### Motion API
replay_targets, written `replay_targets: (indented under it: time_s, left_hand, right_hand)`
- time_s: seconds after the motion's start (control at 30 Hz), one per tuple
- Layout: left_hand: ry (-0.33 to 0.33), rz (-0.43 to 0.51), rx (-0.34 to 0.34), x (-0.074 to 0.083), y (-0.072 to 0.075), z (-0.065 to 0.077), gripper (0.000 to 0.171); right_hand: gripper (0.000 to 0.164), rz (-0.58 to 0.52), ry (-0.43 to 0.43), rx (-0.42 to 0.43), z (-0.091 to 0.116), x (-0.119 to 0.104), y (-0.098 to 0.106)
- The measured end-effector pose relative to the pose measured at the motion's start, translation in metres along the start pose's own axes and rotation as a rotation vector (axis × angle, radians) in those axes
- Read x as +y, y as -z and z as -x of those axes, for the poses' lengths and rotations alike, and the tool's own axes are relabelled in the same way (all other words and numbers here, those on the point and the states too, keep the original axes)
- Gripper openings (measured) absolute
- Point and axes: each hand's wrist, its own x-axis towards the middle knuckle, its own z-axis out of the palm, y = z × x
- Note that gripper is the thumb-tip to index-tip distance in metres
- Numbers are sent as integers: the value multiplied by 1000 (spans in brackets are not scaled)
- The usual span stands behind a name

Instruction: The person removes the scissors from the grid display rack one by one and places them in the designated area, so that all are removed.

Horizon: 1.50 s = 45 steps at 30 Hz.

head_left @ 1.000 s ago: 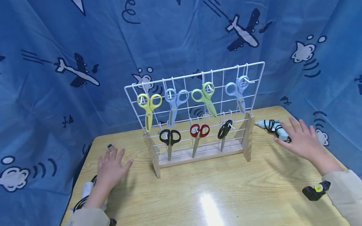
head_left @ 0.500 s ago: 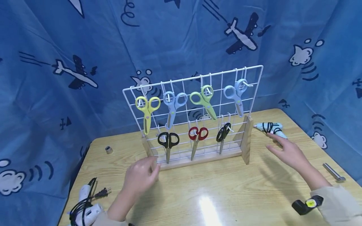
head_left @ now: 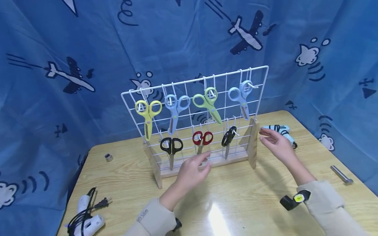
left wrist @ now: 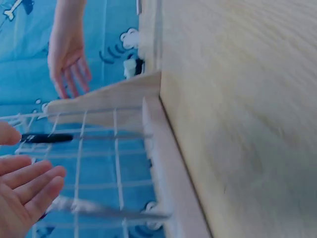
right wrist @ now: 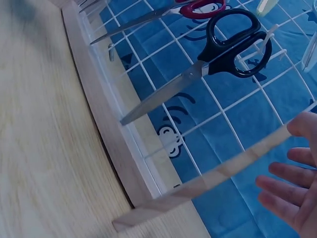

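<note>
Since the earlier frames, the left hand (head_left: 193,172) has been brought across from the left of the table (head_left: 245,203) to the red scissors (head_left: 202,138), and the right hand (head_left: 277,146) has been drawn in towards the rack (head_left: 254,147). Both are relaxed, with nothing held. The red scissors are hung on the rack's lower row, their blade partly covered by the left hand; whether it is touched cannot be told. They are flanked by two black scissors (head_left: 172,147). Above, yellow scissors (head_left: 148,114), two blue scissors (head_left: 175,109) and green scissors (head_left: 210,103) are hung. Beyond the right hand, a glue gun (head_left: 284,131) is laid, with a bolt (head_left: 341,174) nearer. At far left, a white tool (head_left: 90,225) is seen with its cord.
</note>
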Motion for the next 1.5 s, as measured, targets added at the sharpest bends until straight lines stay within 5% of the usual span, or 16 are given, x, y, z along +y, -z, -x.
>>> replay_targets:
  time_s: [0.23,0.33,0.43,0.6,0.73,0.8,0.87,1.0,1.1,1.23,1.5]
  left_hand:
    - [235,248,-105,9,-29,-24,38]
    - [312,307,-135,12,-38,-34,40]
    - [347,339,-125,13,-45,-41,39]
    - [391,413,-49,13,-55,-50,32]
    - [398,472,12,12,-62,-54,26]
    - [399,483,33,12,-64,-55,24]
    - [403,478,48,11,-67,-55,23]
    - [411,440,77,9,-72,-56,21]
    - [403,417,103,9,-74,-56,20]
    - [392,411,126,9,-74,-57,20]
    - [344,374,194,9,-76,-58,16]
  right_hand:
    - [49,-24,-6,25,21,-96,6]
    - [48,16,-47,64,21,-108,3]
    - [51,24,-73,101,9,-83,-5]
    - [48,97,-78,213,-26,14,-31]
    - [45,185,-52,282,-41,59,-44]
    - [46,199,-45,290,-40,55,-43]
    - [47,172,-62,253,-32,29,-35]
    - [44,102,-69,168,1,-66,-11]
    - [41,100,-51,154,17,-110,-3]
    - [44,89,-46,175,14,-100,-5]
    - [50,91,-110,187,-20,-9,-23]
